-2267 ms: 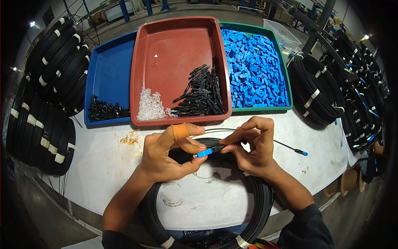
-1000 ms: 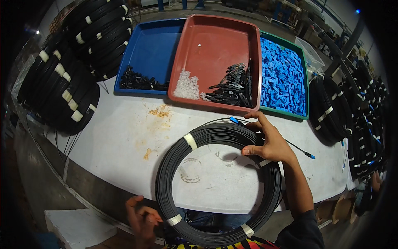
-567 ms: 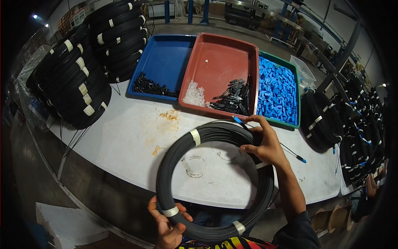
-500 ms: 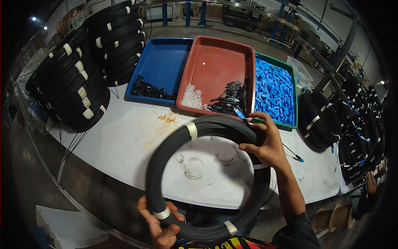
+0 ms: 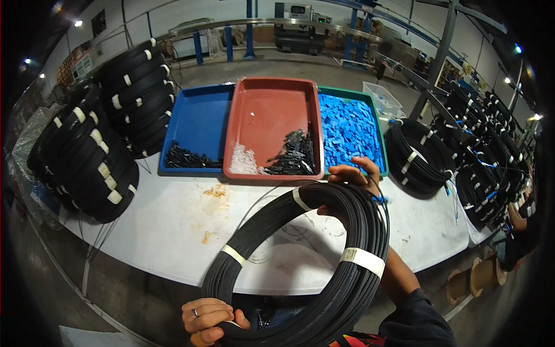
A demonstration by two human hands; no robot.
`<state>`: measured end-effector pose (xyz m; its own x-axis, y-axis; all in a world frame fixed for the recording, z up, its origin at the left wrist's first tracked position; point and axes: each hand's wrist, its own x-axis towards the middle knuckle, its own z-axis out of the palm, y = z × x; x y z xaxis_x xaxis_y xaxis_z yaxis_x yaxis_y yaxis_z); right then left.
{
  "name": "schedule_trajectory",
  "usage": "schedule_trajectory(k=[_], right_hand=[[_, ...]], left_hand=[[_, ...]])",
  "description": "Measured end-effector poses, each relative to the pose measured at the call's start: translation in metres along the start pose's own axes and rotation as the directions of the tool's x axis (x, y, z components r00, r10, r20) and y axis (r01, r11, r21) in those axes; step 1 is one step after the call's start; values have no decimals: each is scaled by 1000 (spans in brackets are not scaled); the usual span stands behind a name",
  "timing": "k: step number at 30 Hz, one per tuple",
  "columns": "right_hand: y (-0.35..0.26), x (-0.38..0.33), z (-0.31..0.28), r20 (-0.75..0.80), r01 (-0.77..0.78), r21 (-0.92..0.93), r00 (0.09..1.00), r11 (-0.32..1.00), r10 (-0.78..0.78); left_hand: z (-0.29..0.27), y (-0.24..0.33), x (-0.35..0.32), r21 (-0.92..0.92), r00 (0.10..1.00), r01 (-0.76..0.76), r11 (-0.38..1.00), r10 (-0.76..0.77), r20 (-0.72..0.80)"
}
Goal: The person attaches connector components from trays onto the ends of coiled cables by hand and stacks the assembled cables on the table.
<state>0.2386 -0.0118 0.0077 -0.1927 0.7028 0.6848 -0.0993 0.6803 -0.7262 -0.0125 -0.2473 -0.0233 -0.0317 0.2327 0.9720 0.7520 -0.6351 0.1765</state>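
A large coil of black cable (image 5: 321,309), bound with several pale tape bands, is held tilted above the near side of the white table. My left hand (image 5: 209,321) is closed around its lower left part, thumb toward the inside of the ring. Up at the far right part of the coil, my right hand (image 5: 359,172) grips it from behind, with fingers over the outer edge and part of the hand showing through the ring. One loose cable end runs along the coil's right side, near a small blue connector (image 5: 379,199) beside my right hand. The coil hides my right palm.
Behind the coil stand a blue tray (image 5: 199,110) with black parts, a red tray (image 5: 274,107) with clear and black pieces, and a green tray (image 5: 381,151) full of blue connectors. Stacked coils (image 5: 87,168) rise at left; more coils (image 5: 419,156) lie at right.
The coil has turned and tilted, its right side now facing me with a wide band. My right hand has moved behind its upper edge, and my left hand has shifted its hold. The view has shifted too.
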Motion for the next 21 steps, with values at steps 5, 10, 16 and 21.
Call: schedule_trajectory(k=[5, 10, 16, 21], right_hand=[[7, -18, -4, -44, -71, 82, 996, 994, 74], [7, -15, -7, 26, -21, -41, 999, 999, 22], [-15, -2, -23, -36, -65, -27, 997, 998, 64], [-57, 26, -44, 160, -69, -151, 983, 986, 93]], left_hand=[[4, 15, 30, -136, 998, -23, 990, 30, 48], [15, 9, 21, -69, 995, -73, 995, 77, 58], [7, 26, 27, 95, 907, 335, 937, -348, 237], [-32, -31, -2, -459, 816, 415, 785, -98, 570]])
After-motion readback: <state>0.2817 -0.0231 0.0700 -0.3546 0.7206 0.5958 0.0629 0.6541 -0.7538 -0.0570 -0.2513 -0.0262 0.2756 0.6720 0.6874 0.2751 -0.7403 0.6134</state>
